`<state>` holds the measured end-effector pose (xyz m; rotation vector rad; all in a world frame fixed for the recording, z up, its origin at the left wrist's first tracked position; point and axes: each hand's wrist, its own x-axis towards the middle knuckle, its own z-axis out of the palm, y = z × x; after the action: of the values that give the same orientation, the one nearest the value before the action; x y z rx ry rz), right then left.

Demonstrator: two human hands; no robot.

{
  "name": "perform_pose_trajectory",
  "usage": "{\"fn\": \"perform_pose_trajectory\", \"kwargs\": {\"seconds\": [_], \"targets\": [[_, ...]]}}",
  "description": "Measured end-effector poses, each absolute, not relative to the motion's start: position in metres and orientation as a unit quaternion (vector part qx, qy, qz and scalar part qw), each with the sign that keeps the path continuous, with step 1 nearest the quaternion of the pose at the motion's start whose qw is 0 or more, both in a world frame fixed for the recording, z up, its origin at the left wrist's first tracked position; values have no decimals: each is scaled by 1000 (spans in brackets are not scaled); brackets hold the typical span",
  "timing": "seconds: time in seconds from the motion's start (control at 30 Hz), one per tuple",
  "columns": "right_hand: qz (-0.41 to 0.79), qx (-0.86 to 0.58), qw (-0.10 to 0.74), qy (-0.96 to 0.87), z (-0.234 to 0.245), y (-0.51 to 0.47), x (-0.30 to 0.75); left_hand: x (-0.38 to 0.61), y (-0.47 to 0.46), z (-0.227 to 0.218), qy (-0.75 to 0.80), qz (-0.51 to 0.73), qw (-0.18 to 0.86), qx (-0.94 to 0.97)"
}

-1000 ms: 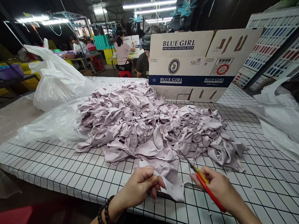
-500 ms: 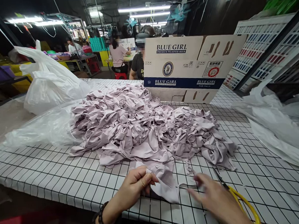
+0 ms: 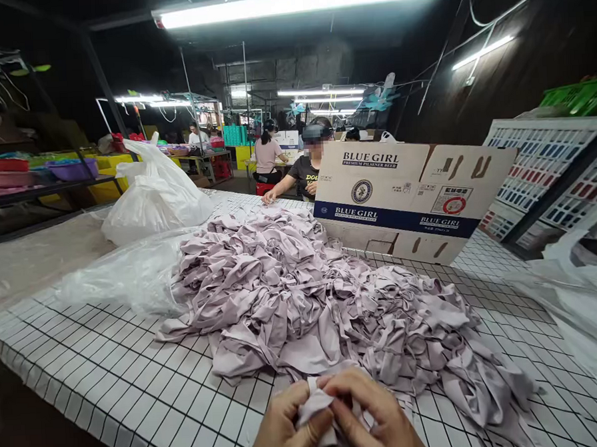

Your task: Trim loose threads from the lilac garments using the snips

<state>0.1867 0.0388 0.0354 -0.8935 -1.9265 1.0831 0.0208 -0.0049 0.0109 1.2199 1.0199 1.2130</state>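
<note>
Left hand (image 3: 282, 430) and right hand (image 3: 373, 416) meet, fingers pinching one scrap (image 3: 315, 403) so it bunches between them, beside the pile (image 3: 302, 296).

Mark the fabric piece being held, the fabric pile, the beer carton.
fabric piece (image 3: 315, 403), head view, folded top edge.
fabric pile (image 3: 302, 296), head view, middle of the heap.
beer carton (image 3: 401, 185), head view, printed front panel.

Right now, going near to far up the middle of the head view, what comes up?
The left hand and right hand pinching a small lilac fabric piece → big heap of lilac fabric → white cardboard beer box → seated person in dark shirt.
</note>
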Motion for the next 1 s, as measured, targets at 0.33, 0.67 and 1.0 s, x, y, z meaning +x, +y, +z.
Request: {"fn": "perform_pose_trajectory", "kwargs": {"seconds": [0.33,0.67,1.0], "targets": [[648,-418,294,-565,53,91,197,-35,22,35,522,571,517,367],[640,-444,144,-610,86,123,231,-56,59,59,402,656,581,267],[771,-393,299,-403,56,119,226,-19,53,18,391,577,698,169]]}}
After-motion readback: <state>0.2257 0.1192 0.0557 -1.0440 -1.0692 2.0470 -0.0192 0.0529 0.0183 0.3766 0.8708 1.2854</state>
